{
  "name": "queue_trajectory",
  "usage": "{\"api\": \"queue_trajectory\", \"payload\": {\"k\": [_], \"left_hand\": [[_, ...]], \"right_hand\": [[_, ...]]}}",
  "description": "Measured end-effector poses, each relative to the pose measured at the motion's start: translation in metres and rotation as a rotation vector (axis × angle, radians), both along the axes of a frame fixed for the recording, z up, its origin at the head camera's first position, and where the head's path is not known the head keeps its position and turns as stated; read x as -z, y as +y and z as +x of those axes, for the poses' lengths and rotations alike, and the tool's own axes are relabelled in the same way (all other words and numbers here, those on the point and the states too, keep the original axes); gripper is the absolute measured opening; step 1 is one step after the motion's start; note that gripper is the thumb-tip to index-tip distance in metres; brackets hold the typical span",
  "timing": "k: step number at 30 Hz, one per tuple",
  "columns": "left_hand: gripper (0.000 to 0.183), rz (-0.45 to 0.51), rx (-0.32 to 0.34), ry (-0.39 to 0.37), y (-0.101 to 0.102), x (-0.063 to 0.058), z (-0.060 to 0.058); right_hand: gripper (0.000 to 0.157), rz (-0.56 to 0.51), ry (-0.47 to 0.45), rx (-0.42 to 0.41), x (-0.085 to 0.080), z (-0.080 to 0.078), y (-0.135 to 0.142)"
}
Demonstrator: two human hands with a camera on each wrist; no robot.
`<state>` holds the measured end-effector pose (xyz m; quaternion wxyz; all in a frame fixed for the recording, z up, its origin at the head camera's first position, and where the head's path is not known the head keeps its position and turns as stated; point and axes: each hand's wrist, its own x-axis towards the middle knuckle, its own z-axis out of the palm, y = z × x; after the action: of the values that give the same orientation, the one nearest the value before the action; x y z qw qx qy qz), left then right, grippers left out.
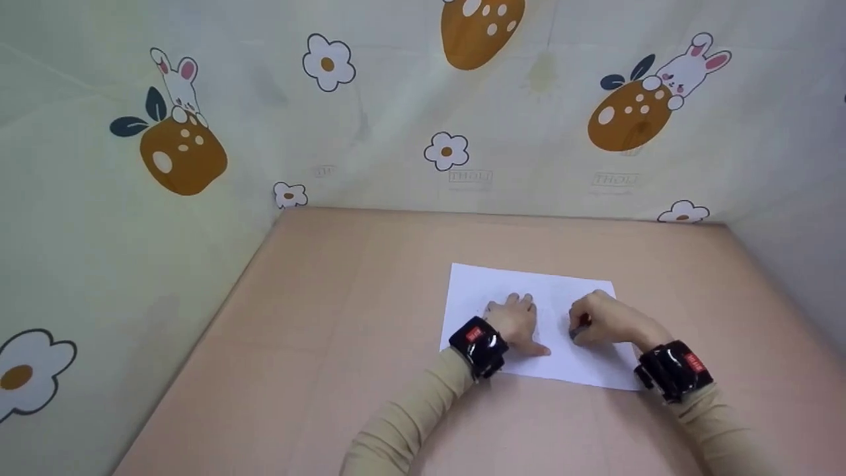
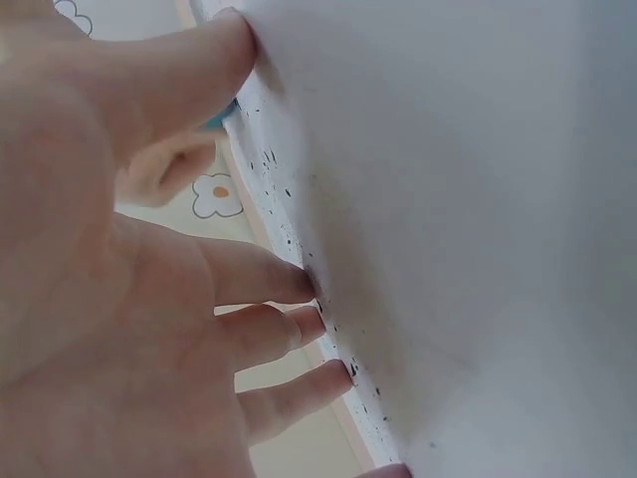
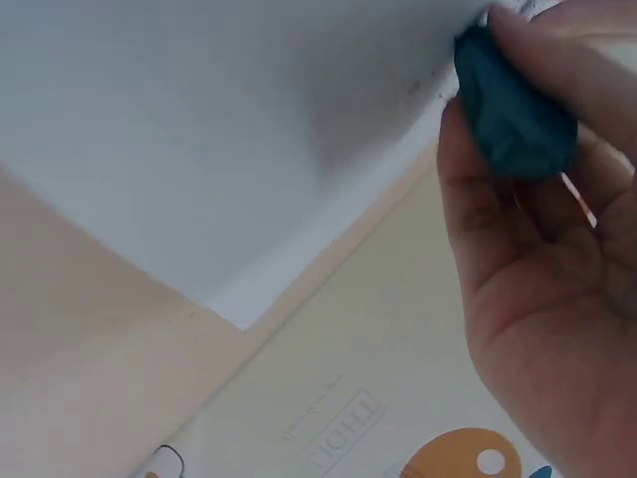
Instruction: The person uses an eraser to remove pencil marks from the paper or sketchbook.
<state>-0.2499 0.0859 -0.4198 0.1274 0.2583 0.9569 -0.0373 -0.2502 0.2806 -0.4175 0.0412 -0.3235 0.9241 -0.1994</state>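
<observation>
A white sheet of paper (image 1: 555,363) lies on the table. Across its left part my left hand (image 1: 515,322) is spread, fingers apart; the fingertips (image 2: 333,378) press on the paper in the left wrist view. My right hand (image 1: 603,318) is over the sheet's right part and pinches a teal, lump-shaped eraser (image 3: 513,110) between thumb and fingers. Something thin with an orange and white edge (image 3: 579,199) shows behind the eraser in that palm, mostly hidden. Small dark crumbs (image 2: 289,194) are scattered on the paper near the left fingers.
The light brown tabletop (image 1: 317,344) surrounds the paper. A pale curtain (image 1: 383,112) with rabbits, flowers and orange fruit hangs behind the table and along its sides. Each wrist wears a black strapped device (image 1: 675,371).
</observation>
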Motion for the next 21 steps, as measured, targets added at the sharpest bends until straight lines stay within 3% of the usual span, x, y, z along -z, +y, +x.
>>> {"api": "queue_trajectory", "payload": {"k": [8,12,21], "left_hand": [[0.087,0.017,-0.016,-0.017,0.0,0.001,0.0],[0.087,0.01,-0.012,-0.025,0.0,0.001,0.0],[0.087,0.01,-0.01,-0.024,0.0,-0.001,-0.002]], "right_hand": [[0.014,0.056,-0.014,0.159,-0.001,0.0,0.016],[0.011,0.055,-0.079,0.185,-0.003,0.0,0.02],[0.009,0.029,-0.053,0.25,-0.003,-0.002,0.025]]}}
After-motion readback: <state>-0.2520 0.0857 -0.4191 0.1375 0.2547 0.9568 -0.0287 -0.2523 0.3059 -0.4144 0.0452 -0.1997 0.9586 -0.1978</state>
